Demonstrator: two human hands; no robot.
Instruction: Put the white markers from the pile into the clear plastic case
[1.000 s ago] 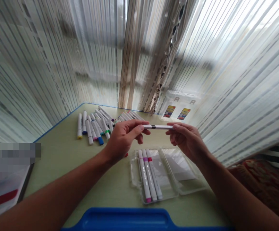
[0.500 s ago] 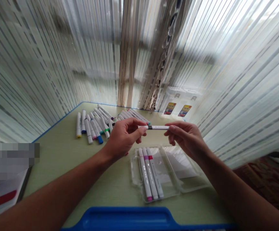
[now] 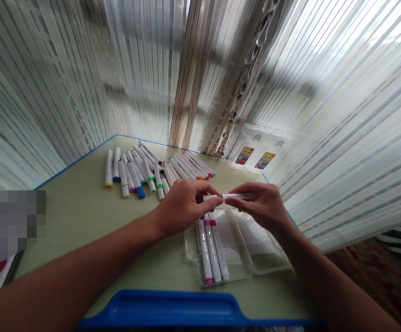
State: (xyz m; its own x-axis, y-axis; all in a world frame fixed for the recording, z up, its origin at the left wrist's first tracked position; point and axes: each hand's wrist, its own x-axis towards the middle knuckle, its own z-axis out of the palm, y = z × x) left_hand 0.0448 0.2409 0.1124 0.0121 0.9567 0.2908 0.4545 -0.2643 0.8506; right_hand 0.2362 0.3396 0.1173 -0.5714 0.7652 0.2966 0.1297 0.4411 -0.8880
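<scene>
A white marker (image 3: 235,196) with a dark band lies level between my two hands, above the table. My left hand (image 3: 186,200) pinches its left end between thumb and fingers. Closed on the right part of the same marker is my right hand (image 3: 261,203), its fingertips close to the left ones. Below them a clear plastic case (image 3: 245,272) lies open on the table. In its left half rest three white markers (image 3: 212,251) side by side, with pink, purple and red marks; their upper ends are partly behind my left hand.
Many loose white markers (image 3: 140,173) with coloured ends lie in a heap at the back left. Clear boxes (image 3: 254,154) with labels stand by the curtain. A blue tray edge (image 3: 176,306) runs along the front of the green table (image 3: 127,258).
My right hand has slid left along the marker, so both hands' fingertips now nearly meet. Both hands sit slightly lower in view, and the camera has shifted a little.
</scene>
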